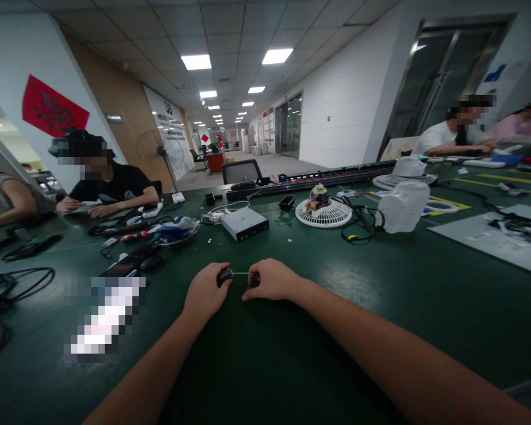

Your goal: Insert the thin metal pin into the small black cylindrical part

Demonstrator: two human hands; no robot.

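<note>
While left hand (206, 290) grips dark part (225, 274), right hand (272, 280) holds rod (241, 273)

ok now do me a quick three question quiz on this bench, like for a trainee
1. The left hand pinches a small dark rounded piece. What straight thing shows in the gap between it and the right hand?
2. True or false: the silver box with a black front lies left of the round white slotted grille, as the camera sees it.
3. Pick one. From left to right in the view, the small black open tray is (a) right of the grille, (b) between the box and the grille, (c) left of the box.

Key: 1. a thin pale rod; 2. true; 3. b
</note>
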